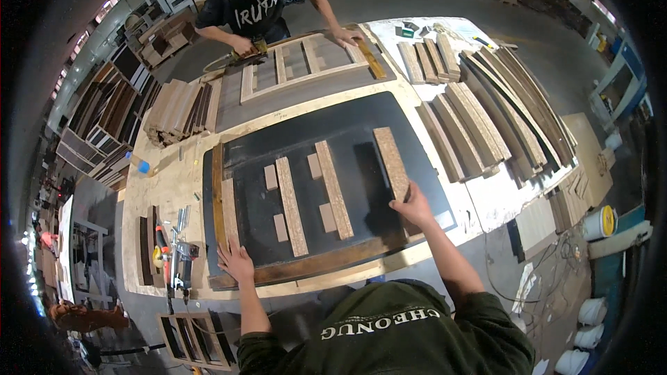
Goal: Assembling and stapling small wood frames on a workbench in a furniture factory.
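Observation:
My right hand (415,206) grips the near end of a particleboard strip (391,160) at the right of a black board (347,121). On the left, my left hand (236,262) lies with its fingers spread at the near end of another strip (230,210), beside a brown wooden guide bar (218,198). Two more strips, a left one (291,205) and a right one (332,187), lie between my hands, with small blocks (280,227) along their left sides. A second brown bar (333,258) runs along the near edge.
Across the table a co-worker holds a tool (258,48) at a wooden frame (306,66). Stacked strips (472,125) lie to the right, more boards (182,107) far left. A drill (184,262) and a hammer (161,242) rest near left; a small frame (194,339) stands below.

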Demonstrator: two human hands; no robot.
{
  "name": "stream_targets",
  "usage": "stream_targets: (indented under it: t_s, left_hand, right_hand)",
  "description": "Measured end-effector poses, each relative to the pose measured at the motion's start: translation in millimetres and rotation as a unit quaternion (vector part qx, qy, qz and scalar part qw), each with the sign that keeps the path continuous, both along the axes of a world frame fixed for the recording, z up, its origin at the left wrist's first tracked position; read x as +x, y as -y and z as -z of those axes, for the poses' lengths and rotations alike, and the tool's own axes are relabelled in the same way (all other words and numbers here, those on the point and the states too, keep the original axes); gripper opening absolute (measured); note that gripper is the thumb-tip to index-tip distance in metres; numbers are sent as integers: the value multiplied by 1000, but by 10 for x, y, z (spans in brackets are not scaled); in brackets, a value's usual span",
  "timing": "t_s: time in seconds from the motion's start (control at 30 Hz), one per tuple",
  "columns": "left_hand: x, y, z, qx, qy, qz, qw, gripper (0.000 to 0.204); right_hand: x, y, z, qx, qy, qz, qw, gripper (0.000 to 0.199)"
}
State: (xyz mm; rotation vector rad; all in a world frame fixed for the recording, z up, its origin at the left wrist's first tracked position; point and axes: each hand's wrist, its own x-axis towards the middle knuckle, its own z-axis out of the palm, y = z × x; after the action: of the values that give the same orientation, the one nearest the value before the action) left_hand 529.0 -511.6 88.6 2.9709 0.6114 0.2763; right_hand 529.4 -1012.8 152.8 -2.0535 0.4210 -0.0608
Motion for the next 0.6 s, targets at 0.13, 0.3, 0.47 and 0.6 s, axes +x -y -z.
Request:
stream_targets:
  t_s: [0.13, 0.3, 0.47, 0.6]
  left_hand:
    - [-119, 29, 8, -9, 15, -10, 1000, 53]
    - [-81, 17, 26, -1, 29, -26, 999, 55]
    - [-96, -100, 113, 65, 70, -22, 995, 60]
    - [-89, -198, 135, 48, 67, -1, 997, 53]
  right_hand:
    - [346, -124, 26, -38, -14, -16, 999, 86]
    - [496, -113, 318, -223, -12, -33, 974, 92]
    - [410, -144, 411, -240, -2, -61, 969, 87]
    - [372, -194, 424, -221, 17, -46, 974, 81]
